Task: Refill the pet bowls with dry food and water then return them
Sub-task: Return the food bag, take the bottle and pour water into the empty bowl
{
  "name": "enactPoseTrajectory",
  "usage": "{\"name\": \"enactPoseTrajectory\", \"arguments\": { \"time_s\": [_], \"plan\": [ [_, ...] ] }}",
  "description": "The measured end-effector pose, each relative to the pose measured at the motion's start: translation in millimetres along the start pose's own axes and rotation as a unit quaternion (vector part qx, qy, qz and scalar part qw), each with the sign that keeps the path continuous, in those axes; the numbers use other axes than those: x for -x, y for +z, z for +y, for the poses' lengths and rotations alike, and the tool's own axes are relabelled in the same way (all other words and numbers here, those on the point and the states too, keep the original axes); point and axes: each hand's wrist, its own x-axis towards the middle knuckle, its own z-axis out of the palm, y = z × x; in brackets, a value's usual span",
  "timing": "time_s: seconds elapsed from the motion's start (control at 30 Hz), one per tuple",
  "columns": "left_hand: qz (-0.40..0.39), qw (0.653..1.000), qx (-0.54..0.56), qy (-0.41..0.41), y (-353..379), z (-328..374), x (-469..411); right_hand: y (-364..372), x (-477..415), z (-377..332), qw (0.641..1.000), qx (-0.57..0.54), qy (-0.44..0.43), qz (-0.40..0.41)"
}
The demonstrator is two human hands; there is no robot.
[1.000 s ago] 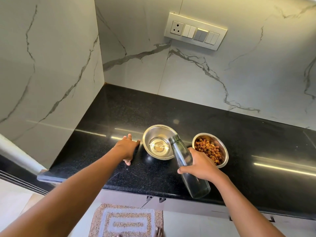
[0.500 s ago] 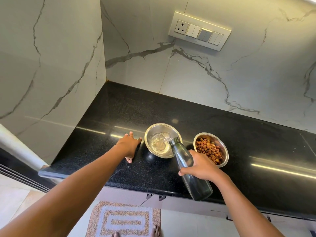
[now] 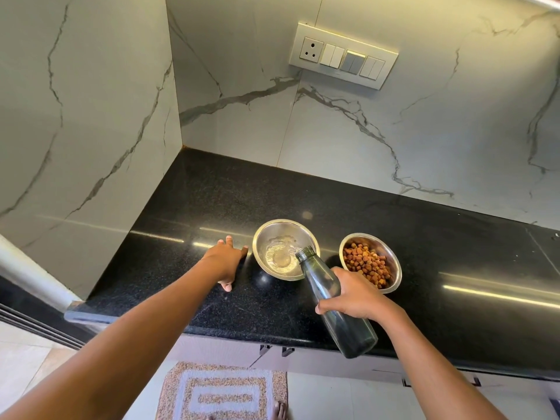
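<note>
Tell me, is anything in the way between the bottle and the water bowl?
Nothing visible is. The dark tinted bottle, held by the right hand, tips its open mouth over the round steel water bowl; the left hand rests beside it.

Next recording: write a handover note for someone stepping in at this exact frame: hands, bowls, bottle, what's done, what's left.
Left hand: open, flat on the countertop just left of the water bowl, holding nothing.
Right hand: fingers wrapped round the bottle, tilted with its mouth over the water bowl.
The food bowl sits to the right on the same countertop.
Done: kibble in; some water in its bowl.
Left: finish pouring, set the bottle down, return both bowls.
</note>
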Motion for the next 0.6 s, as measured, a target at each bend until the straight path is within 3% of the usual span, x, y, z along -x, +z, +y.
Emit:
{"name": "enactPoseTrajectory", "arguments": {
  "time_s": [0.6],
  "plan": [
    [-0.005,1.000,0.012,-0.004,6,-1,-7,-16,8,6,1.000,0.009,0.000,-0.023]
  ]
}}
